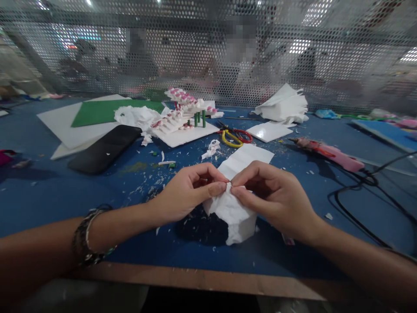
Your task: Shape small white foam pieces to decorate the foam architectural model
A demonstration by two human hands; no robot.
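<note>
My left hand (187, 191) and my right hand (275, 195) meet over the near middle of the blue table (48, 191). Both pinch the top edge of a crumpled piece of white tissue paper (233, 217), thumbs and forefingers pressed together on it. The paper hangs down from the fingers and its lower end rests on the table. A beaded bracelet (86, 237) circles my left wrist. Just behind the hands lies a folded white sheet (246, 158).
Scissors (234, 135) with yellow and red handles, a pink glue gun (329, 154) with black cable (365, 204), a black case (106, 148), green card (107, 111), white paper stacks (283, 106) and a white paper model with green posts (185, 117) lie behind. Perforated screen (208, 52) backs the table; people sit beyond.
</note>
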